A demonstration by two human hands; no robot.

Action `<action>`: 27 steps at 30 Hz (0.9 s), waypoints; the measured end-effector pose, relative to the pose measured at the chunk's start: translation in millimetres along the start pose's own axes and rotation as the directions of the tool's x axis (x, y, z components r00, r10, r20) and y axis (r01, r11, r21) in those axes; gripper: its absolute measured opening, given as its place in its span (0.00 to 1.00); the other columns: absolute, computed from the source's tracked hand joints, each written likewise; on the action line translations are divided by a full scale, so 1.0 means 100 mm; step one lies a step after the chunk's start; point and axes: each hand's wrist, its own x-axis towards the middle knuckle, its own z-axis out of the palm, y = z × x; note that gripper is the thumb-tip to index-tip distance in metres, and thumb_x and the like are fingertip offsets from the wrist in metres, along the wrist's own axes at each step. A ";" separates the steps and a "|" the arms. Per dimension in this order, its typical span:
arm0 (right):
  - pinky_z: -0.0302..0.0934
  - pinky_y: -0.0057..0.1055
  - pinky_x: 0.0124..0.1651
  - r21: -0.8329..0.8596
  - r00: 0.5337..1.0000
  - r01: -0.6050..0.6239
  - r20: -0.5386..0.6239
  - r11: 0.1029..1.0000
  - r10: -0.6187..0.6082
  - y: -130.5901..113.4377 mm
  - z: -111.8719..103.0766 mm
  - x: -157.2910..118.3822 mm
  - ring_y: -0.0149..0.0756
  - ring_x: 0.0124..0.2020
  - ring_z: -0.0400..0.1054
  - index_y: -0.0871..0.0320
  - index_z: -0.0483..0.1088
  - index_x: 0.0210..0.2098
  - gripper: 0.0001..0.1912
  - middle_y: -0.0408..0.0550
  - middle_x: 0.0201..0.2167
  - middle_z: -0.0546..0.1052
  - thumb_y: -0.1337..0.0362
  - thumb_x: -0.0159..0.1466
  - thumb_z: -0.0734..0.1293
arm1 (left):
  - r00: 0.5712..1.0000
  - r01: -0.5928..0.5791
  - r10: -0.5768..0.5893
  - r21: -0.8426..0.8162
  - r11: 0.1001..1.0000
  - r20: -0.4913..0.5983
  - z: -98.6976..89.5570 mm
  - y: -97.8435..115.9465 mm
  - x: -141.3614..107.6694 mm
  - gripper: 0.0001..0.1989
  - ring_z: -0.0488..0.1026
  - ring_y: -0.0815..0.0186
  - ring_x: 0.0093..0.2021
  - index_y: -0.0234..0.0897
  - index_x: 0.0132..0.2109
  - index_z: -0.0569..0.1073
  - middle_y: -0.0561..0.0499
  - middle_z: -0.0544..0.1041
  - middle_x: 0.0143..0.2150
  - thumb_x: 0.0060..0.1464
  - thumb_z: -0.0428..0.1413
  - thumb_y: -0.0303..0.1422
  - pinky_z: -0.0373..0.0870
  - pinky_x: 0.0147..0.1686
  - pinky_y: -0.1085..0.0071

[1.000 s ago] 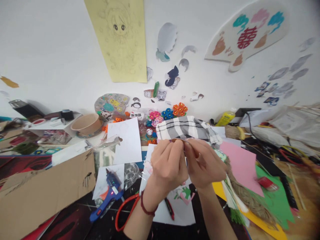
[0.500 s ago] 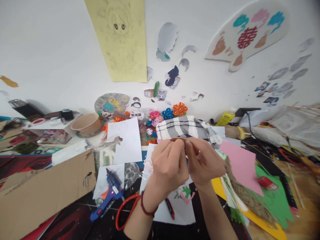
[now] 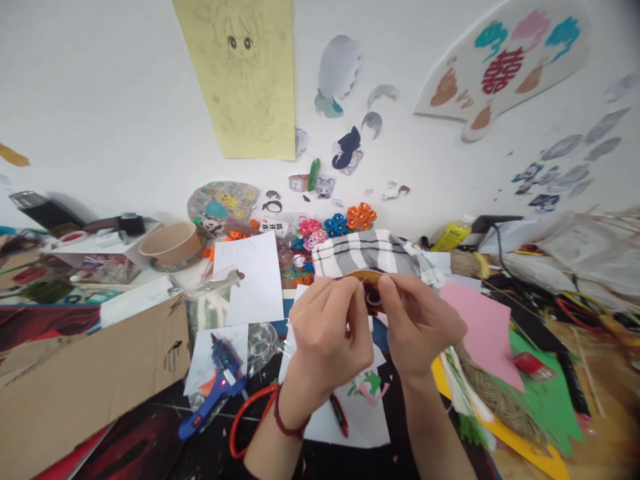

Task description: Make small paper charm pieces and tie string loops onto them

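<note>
- Your left hand [image 3: 325, 327] is narrowed to a pinch, thumb and forefinger at the near left part of a brown curved piece [image 3: 369, 274].
- Your right hand [image 3: 423, 323] pinches the same piece from the right; the exact finger contact is partly hidden.
- Position: the piece sits between your two sets of fingertips, raised over the worktop, with the plaid cloth [image 3: 360, 253] beyond it. Its long axis appears to run side to side, bowed along the far edge. Neither hand is clearly nearer; both are at it.
- Material: thin, smooth, amber-brown at the rim, darker below; what it is made of, you cannot tell here.
- Below your wrists: flat white paper [image 3: 357, 427] with green and pink scraps [image 3: 371, 385].
- Left of your left forearm: a red looped handle [image 3: 243, 423], then a hard blue glue gun [image 3: 220, 390] and stiff corrugated cardboard [image 3: 100, 373].
- Right of your right hand: smooth pink sheet [image 3: 480, 333], coarse tan twine [image 3: 493, 383].
</note>
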 end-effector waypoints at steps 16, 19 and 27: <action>0.70 0.27 0.27 0.062 0.994 -0.074 0.087 0.995 0.068 0.05 -0.03 -0.02 0.30 0.24 0.71 0.57 0.76 0.32 0.01 0.41 0.25 0.77 0.68 0.60 0.70 | 0.999 -0.033 0.032 0.012 0.999 0.037 0.02 0.00 0.01 0.08 0.54 0.71 0.20 0.35 0.32 0.68 0.58 0.57 0.20 0.56 0.52 0.19 0.51 0.21 0.70; 0.68 0.27 0.28 0.049 0.995 -0.018 0.101 0.999 0.013 0.03 -0.02 0.00 0.30 0.25 0.71 0.56 0.76 0.33 0.03 0.41 0.26 0.77 0.70 0.60 0.70 | 0.999 -0.030 0.029 0.024 0.999 0.039 0.03 0.00 0.01 0.08 0.54 0.71 0.21 0.35 0.32 0.69 0.58 0.58 0.20 0.57 0.52 0.20 0.52 0.22 0.70; 0.68 0.27 0.32 -0.124 0.935 0.351 0.092 0.928 -0.341 0.05 0.05 0.03 0.31 0.28 0.73 0.56 0.74 0.37 0.10 0.42 0.29 0.79 0.76 0.60 0.69 | 0.997 -0.068 0.071 0.164 0.984 -0.014 0.14 -0.06 -0.03 0.09 0.54 0.69 0.21 0.35 0.30 0.67 0.56 0.61 0.20 0.56 0.52 0.19 0.53 0.22 0.68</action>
